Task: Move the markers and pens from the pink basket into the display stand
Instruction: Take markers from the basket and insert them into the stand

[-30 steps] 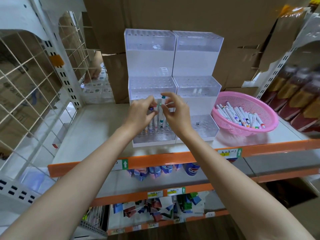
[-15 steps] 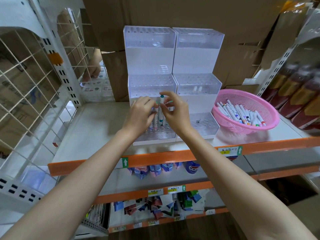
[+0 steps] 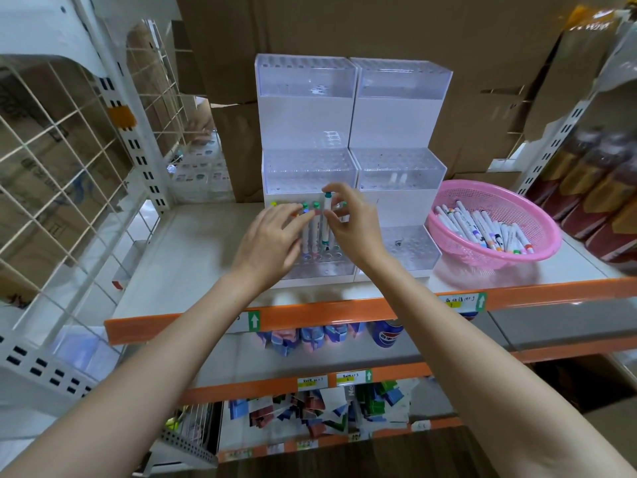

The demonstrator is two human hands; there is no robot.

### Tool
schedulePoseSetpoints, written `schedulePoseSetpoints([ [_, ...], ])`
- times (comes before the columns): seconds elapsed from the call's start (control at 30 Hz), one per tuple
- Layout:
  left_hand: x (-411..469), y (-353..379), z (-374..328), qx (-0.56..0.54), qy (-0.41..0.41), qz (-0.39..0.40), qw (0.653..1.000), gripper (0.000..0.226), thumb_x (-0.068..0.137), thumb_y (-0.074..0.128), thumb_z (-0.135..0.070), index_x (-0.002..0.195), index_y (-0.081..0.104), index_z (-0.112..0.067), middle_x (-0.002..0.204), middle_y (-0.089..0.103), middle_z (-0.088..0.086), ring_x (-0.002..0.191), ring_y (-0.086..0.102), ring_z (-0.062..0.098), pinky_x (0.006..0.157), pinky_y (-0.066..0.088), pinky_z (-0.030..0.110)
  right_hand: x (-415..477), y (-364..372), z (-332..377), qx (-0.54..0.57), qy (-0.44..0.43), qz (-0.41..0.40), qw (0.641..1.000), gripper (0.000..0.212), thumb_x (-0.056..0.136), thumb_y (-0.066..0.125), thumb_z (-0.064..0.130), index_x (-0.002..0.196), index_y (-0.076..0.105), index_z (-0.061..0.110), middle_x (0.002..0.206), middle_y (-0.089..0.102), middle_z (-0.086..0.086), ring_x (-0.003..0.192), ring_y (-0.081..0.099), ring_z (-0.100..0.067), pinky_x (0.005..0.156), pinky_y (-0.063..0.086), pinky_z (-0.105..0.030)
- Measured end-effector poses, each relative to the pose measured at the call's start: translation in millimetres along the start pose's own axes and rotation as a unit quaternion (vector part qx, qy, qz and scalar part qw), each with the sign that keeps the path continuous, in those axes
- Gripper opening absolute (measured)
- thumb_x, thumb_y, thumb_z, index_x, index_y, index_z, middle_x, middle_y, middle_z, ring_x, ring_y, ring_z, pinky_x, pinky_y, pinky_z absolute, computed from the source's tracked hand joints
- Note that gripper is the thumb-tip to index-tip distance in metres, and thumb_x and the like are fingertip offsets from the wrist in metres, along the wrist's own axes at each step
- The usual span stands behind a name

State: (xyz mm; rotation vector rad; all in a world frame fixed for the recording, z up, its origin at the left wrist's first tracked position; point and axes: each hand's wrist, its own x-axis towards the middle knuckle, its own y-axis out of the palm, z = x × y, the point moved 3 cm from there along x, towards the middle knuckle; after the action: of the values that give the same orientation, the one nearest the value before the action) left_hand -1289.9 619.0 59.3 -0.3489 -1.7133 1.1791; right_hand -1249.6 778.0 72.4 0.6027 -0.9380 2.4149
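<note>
Two clear tiered display stands [image 3: 306,108] stand side by side at the back of the shelf. My right hand [image 3: 351,222] pinches a white marker with teal caps [image 3: 326,219], upright over the left stand's lowest tier. My left hand [image 3: 272,239] rests its fingers on the markers [image 3: 310,225] standing in that tier, beside the held one. The pink basket [image 3: 537,219] sits to the right with several white markers [image 3: 482,225] lying in it.
The right stand [image 3: 400,112] holds only a couple of items in its middle tier. A white wire grid panel [image 3: 69,160] closes off the left side. Cardboard boxes [image 3: 344,25] fill the back. Bottles [image 3: 593,174] stand at the right. The orange shelf edge [image 3: 310,315] runs in front.
Both hands have stayed at the left stand's lowest tier. The teal-capped marker in my right hand sits slightly lower among the standing markers than before.
</note>
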Motion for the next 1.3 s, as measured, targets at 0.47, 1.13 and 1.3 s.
schedulePoseSetpoints([
  [0.47,-2.6,-0.2,2.3,-0.012,-0.006,0.009,1.000,0.053,0.082,0.063,-0.008,0.134,0.052,-0.009,0.130,0.054,0.014,0.121,0.050,0.032,0.106,0.039,0.042,-2.3,1.8,-0.5,-0.041,-0.014,0.016,0.999,0.010,0.090,0.066,0.015,0.099,0.064,0.010,0.079,0.059,0.000,0.064,0.055,-0.016,0.063,0.049,-0.031],
  [1.13,-1.7,-1.5,-0.7,-0.024,-0.019,0.005,1.000,0.056,0.078,0.062,-0.002,0.133,0.052,-0.009,0.126,0.055,0.015,0.119,0.050,0.032,0.103,0.041,0.042,-4.2,-0.7,-4.7,-0.035,0.064,0.046,0.996,0.010,0.087,0.068,0.010,0.094,0.063,0.006,0.070,0.059,0.001,0.067,0.057,-0.020,0.061,0.043,-0.025],
  [1.3,-1.5,-3.0,-1.9,-0.025,-0.020,0.000,0.999,0.056,0.076,0.063,0.000,0.131,0.054,-0.007,0.125,0.056,0.016,0.117,0.052,0.033,0.102,0.042,0.043,-2.8,-1.4,-4.3,-0.075,0.026,0.059,0.995,0.010,0.088,0.067,0.014,0.095,0.063,0.008,0.076,0.067,-0.004,0.073,0.063,-0.028,0.066,0.050,-0.033],
])
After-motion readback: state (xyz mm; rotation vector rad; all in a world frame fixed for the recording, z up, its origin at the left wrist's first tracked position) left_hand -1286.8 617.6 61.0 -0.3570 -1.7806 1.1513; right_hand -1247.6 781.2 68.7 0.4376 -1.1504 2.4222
